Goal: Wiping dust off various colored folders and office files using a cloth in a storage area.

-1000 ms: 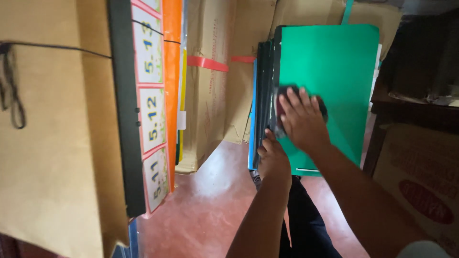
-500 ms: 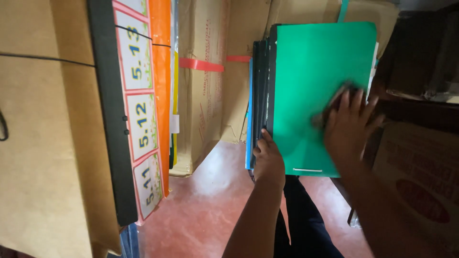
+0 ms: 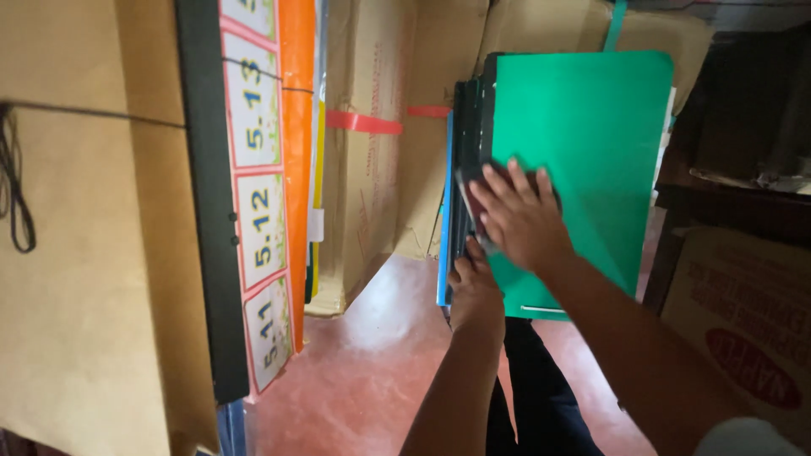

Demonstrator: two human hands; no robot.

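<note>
Wiping step: right hand (image 3: 519, 221) presses what seems a dark cloth (image 3: 473, 181), fingers spread, at the green folder's (image 3: 591, 143) nine o'clock edge; left hand (image 3: 475, 291) grips the stack (image 3: 463, 152) below, which needs steadying next.

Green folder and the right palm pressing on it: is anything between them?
Yes. In the head view a dark cloth lies under the right hand, against the green folder.
</note>
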